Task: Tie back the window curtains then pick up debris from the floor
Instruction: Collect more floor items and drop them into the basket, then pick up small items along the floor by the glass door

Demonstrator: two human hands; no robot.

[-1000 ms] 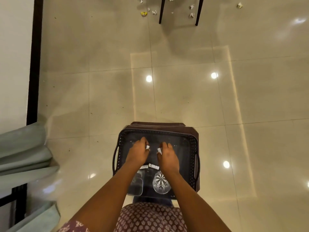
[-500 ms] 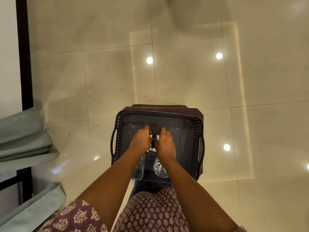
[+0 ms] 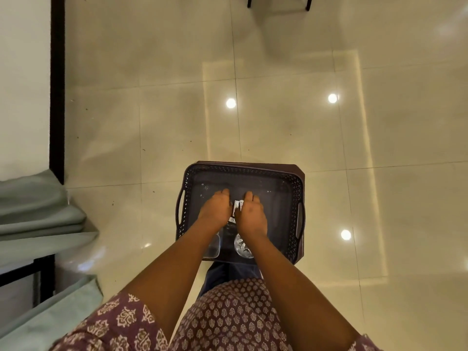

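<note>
Both of my hands are low over a dark brown perforated tray [image 3: 243, 168]. My left hand [image 3: 216, 210] and my right hand [image 3: 251, 217] are pressed side by side, fingers curled. Small white paper scraps [image 3: 237, 205] are pinched between them, and another scrap shows just below the fingers. The pale green curtain [image 3: 38, 211] is bunched in folds at the left edge, with a second fold [image 3: 50, 315] lower down. No loose debris shows on the floor in this view.
A clear container [image 3: 214, 245] and a cut glass [image 3: 242, 247] lie in the tray's near end, partly under my wrists. Two dark chair legs [image 3: 249, 1] stand at the top edge. A dark frame [image 3: 57, 84] runs down the left wall. Glossy beige floor tiles surround the tray.
My hands, each with a white scrap, have closed together over the tray. The view tilted down then partly back up; the floor debris near the chair legs has left the frame.
</note>
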